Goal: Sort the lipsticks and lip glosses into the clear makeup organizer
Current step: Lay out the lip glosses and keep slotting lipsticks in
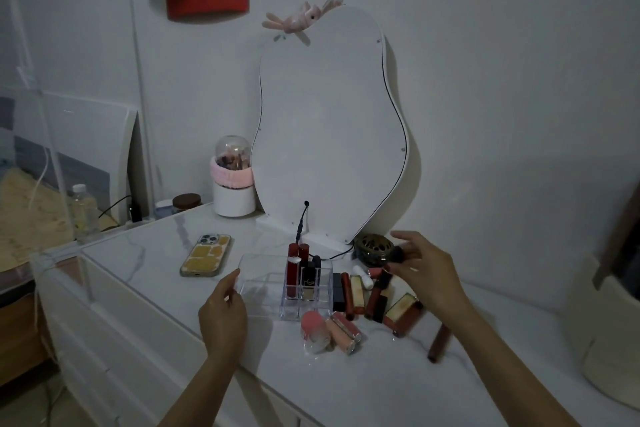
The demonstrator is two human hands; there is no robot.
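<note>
Steadying organizer (263,282) with left hand (223,312); right hand (427,274) pinching dark tube (382,279); few slotted, most lying on counter (173,253)

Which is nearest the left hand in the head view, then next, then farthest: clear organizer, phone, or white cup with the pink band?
1. Clear organizer: touching the left hand, just to its right.
2. Phone: flat on the tabletop, behind the hand.
3. White cup with the pink band: far back, beside the mirror.
</note>
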